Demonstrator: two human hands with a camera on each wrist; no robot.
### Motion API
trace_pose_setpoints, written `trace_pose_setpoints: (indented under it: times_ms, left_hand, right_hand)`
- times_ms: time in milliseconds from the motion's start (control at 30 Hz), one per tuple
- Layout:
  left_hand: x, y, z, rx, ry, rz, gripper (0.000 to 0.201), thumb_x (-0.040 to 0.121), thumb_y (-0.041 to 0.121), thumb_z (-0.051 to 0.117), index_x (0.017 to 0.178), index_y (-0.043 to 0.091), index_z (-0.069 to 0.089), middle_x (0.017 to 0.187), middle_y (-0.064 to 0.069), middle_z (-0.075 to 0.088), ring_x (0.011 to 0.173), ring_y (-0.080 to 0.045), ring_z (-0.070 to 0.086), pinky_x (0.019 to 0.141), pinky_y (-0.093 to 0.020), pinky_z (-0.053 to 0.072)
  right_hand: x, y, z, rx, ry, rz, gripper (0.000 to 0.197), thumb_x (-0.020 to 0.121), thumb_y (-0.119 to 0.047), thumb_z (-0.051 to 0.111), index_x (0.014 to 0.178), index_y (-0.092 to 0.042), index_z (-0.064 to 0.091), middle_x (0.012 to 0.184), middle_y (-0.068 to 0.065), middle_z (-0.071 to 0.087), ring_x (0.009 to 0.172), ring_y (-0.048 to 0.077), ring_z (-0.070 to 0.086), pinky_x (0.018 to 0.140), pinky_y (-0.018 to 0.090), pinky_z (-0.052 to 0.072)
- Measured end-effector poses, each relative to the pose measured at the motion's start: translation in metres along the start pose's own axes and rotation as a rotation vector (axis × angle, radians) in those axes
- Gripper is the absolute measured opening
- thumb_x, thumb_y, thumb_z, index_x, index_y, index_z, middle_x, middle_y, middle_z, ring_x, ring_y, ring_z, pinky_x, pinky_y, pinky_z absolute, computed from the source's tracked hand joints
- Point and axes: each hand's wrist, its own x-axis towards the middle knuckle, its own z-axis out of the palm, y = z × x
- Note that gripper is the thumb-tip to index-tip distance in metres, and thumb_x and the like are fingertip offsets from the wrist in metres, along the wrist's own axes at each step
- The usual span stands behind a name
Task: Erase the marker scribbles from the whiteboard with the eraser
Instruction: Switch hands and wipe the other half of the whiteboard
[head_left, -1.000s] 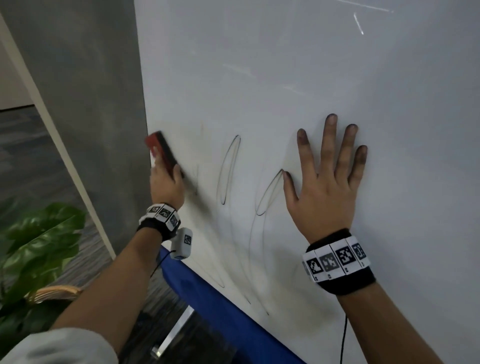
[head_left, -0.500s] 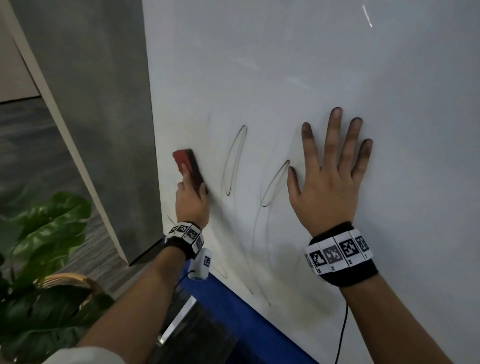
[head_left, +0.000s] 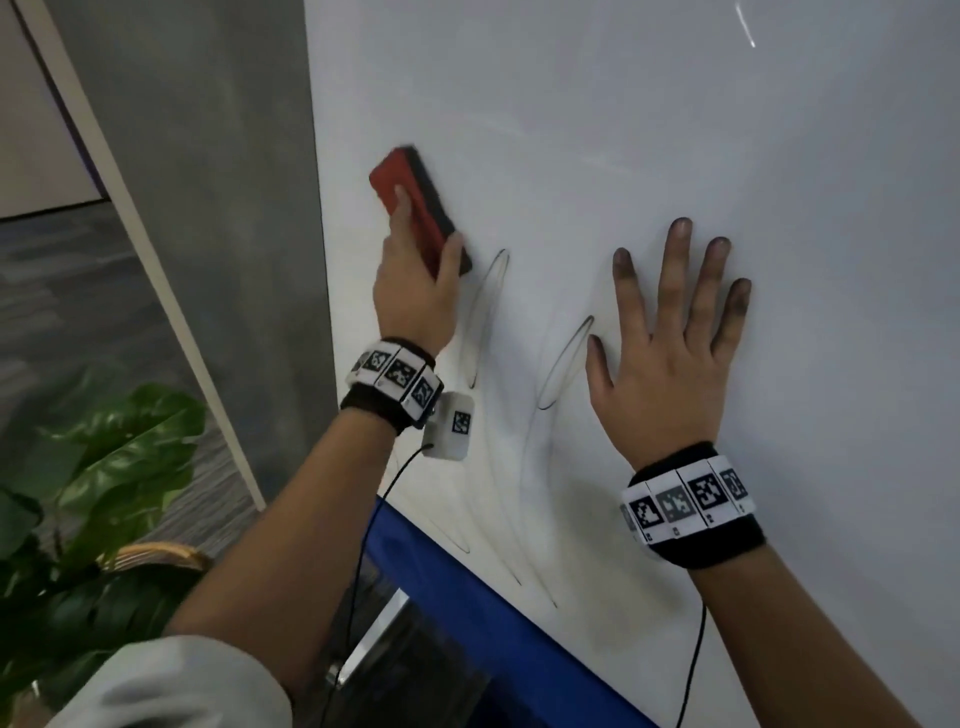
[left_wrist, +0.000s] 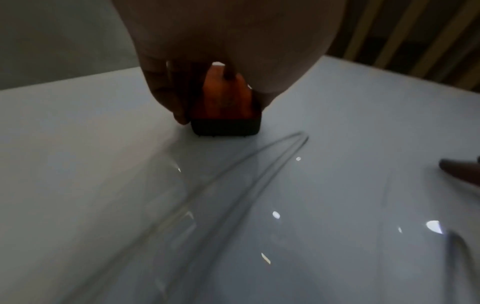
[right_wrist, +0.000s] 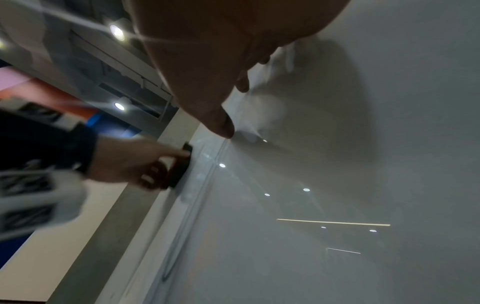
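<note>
Since the earlier frames the eraser (head_left: 420, 210) had climbed: it had sat low near the board's left edge, then come inward, and now stood higher, its lower end just beside the top of the left loop (head_left: 485, 317). Both loops looked as they had before, and the right hand had kept its place.

Left hand (head_left: 413, 291) gripped the eraser, thumb on one long side and fingers on the other, the dark felt face pressed flat to the board (head_left: 623, 130). In the left wrist view the felt (left_wrist: 225, 127) met the surface squarely, with the loop's strokes (left_wrist: 259, 162) just below it. I judged the eraser light and stiff in its red back, soft only in the felt, so a hold across the back suited it; the glossy board would let it slide easily, and firm pressure seemed needed.

Further right, the second loop (head_left: 566, 364) lay just beside the thumb of the right hand (head_left: 670, 358), which was spread wide and flat on the board, holding nothing, fingertips (head_left: 679, 228) dark with ink
</note>
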Motion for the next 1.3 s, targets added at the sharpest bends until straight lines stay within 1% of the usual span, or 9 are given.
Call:
trace_pose_setpoints:
  times_ms: [167,467,633,700,833,900,1133,1233,1300]
  left_hand:
    - [0.035,0.032,-0.002,0.046,0.081,0.195,0.069,0.1,0.045,0.05,0.16,0.024,0.023,0.123,-0.004,0.055,0.102,-0.013,0.054,0.088,-0.021,0.04]
    - [-0.025,-0.032,0.022,0.01,0.056,-0.233,0.071,0.103,0.039,0.047,0.162,0.021,0.014,0.138,-0.015,0.052,0.124,-0.035,0.054,0.102,-0.041,0.045]
    - [-0.088,0.008,0.038,0.17,-0.068,0.366,0.068,0.101,0.04,0.055,0.159,0.022,0.026,0.105,-0.009,0.054,0.088,-0.024,0.051,0.08,-0.031,0.045]
    - [-0.082,-0.004,0.036,0.224,-0.059,0.409,0.066,0.101,0.042,0.054,0.158,0.021,0.027,0.105,-0.008,0.055,0.087,-0.023,0.051,0.079,-0.032,0.045]
    - [-0.04,-0.039,0.019,0.093,0.007,-0.166,0.069,0.102,0.038,0.05,0.161,0.024,0.017,0.126,-0.018,0.056,0.112,-0.037,0.058,0.097,-0.045,0.048]
    - [-0.036,-0.044,0.016,0.101,0.022,-0.3,0.07,0.103,0.039,0.047,0.162,0.025,0.013,0.129,-0.02,0.055,0.116,-0.04,0.058,0.099,-0.047,0.047]
    - [-0.15,0.026,0.058,0.163,-0.144,0.414,0.064,0.101,0.04,0.057,0.157,0.022,0.031,0.101,-0.007,0.053,0.086,-0.02,0.048,0.078,-0.032,0.045]
    - [-0.141,0.021,0.058,0.195,-0.134,0.499,0.063,0.1,0.04,0.059,0.155,0.022,0.034,0.101,-0.007,0.053,0.085,-0.021,0.048,0.077,-0.035,0.046]
    - [-0.123,0.014,0.054,0.114,-0.1,0.322,0.068,0.098,0.042,0.059,0.157,0.021,0.032,0.109,-0.01,0.056,0.094,-0.023,0.052,0.085,-0.039,0.048]
  right_hand:
    - [-0.005,0.01,-0.003,-0.016,-0.015,-0.07,0.073,0.1,-0.038,0.053,0.162,-0.021,0.017,0.17,0.016,-0.001,0.155,0.039,-0.003,0.125,0.047,-0.011]
    - [-0.014,0.031,-0.01,0.018,-0.039,-0.15,0.068,0.096,-0.03,0.06,0.158,-0.023,0.031,0.17,0.012,0.006,0.157,0.034,0.007,0.127,0.047,0.003]
    - [-0.023,0.027,-0.008,0.034,0.03,-0.088,0.07,0.092,-0.033,0.068,0.155,-0.024,0.039,0.168,0.015,0.014,0.155,0.034,0.012,0.126,0.046,-0.001]
    - [-0.024,0.028,-0.008,0.032,0.02,-0.084,0.072,0.091,-0.033,0.068,0.155,-0.024,0.038,0.169,0.014,0.013,0.156,0.034,0.011,0.126,0.046,-0.002]
    - [-0.034,0.038,-0.009,0.038,-0.018,-0.093,0.074,0.09,-0.029,0.07,0.156,-0.023,0.036,0.17,0.013,0.011,0.156,0.033,0.011,0.127,0.046,0.0]
    - [-0.044,0.044,-0.008,0.022,-0.023,-0.108,0.074,0.091,-0.029,0.07,0.157,-0.022,0.035,0.169,0.012,0.011,0.156,0.033,0.011,0.127,0.047,0.001]
    - [-0.078,0.045,-0.001,0.012,0.011,0.011,0.084,0.088,-0.035,0.075,0.158,-0.016,0.033,0.167,0.018,0.019,0.153,0.032,0.014,0.126,0.042,-0.001]
    - [-0.09,0.059,-0.006,0.002,0.01,0.075,0.088,0.086,-0.04,0.076,0.158,-0.017,0.032,0.166,0.018,0.019,0.152,0.032,0.018,0.125,0.04,0.003]
    - [-0.098,0.075,-0.011,-0.027,0.011,0.068,0.086,0.087,-0.043,0.075,0.159,-0.021,0.032,0.167,0.015,0.019,0.152,0.031,0.02,0.125,0.041,0.006]
